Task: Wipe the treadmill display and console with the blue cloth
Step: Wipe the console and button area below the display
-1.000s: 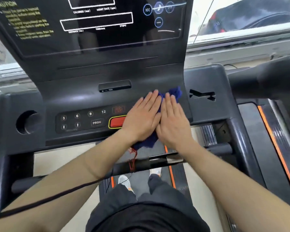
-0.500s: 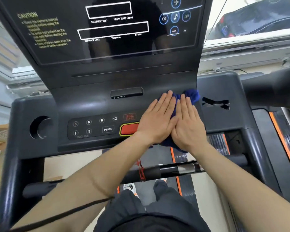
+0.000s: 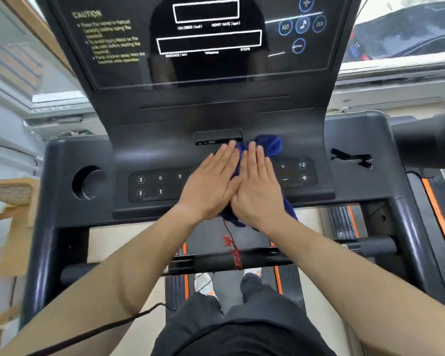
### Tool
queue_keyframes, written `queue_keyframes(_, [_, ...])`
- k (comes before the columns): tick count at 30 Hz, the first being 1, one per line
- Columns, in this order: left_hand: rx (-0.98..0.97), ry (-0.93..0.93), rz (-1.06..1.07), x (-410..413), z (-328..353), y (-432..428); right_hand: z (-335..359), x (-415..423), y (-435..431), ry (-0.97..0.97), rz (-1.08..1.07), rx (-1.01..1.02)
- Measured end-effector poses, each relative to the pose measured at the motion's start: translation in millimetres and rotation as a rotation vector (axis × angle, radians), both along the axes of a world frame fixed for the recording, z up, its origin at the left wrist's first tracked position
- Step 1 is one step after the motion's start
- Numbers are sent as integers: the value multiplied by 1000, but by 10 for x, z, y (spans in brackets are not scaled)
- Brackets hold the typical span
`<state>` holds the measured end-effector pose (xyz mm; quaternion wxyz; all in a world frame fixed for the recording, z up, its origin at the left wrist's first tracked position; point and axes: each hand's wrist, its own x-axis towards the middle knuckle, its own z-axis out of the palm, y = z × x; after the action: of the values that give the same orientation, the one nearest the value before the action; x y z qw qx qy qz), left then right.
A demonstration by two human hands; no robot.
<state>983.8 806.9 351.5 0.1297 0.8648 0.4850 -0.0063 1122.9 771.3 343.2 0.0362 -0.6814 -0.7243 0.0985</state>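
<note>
Your left hand [image 3: 211,187] and right hand [image 3: 258,191] lie flat, palms down and fingers stretched out, side by side on the treadmill console [image 3: 165,155], thumbs touching at the middle, neither hand clenched around anything; both press the blue cloth [image 3: 270,145] onto the button panel. The cloth is pinned beneath your palms: a bunched end pokes out past your right fingertips just below the small port slot [image 3: 217,137], a strip shows in the gap between the two hands, and the rest hangs off the console's near edge under your right wrist. To the left of your hands the keys marked 3, 6 and 9 stay uncovered; to the right, 9 and 12. The dark display [image 3: 206,39] rises above, well clear of the cloth, and a round cup holder [image 3: 88,182] sits at the console's left end
</note>
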Motion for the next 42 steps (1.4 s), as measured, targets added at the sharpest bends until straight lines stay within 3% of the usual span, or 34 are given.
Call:
queue_keyframes(8, [13,90,336,-1309,27,-435,18,-1373,-22,-32,291,-75])
queue_keyframes(13, [-20,44,488,-989,49,-460,80,-1081,62,-95,452,-64])
queue_keyframes(17, [-56,-41,399,-28,71,-297,69,-106,146,-106,348,-48])
queue_keyframes(21, [-40,-67,143,1039,20,-164,51,951,-33,-130,103,-69])
queue_keyframes(26, [-25,4,-58,1633,11,-280,11,1381,-354,-176,-109,-111])
queue_keyframes(30, [-58,-29,-58,1132,60,-341,-33,1016,-441,-129,-37,-80])
queue_keyframes(34, [-58,-8,156,248,96,-244,104,235,-84,1,194,-48])
queue_keyframes(42, [-10,27,536,-1378,45,-319,124,-1403,401,-111,597,-28])
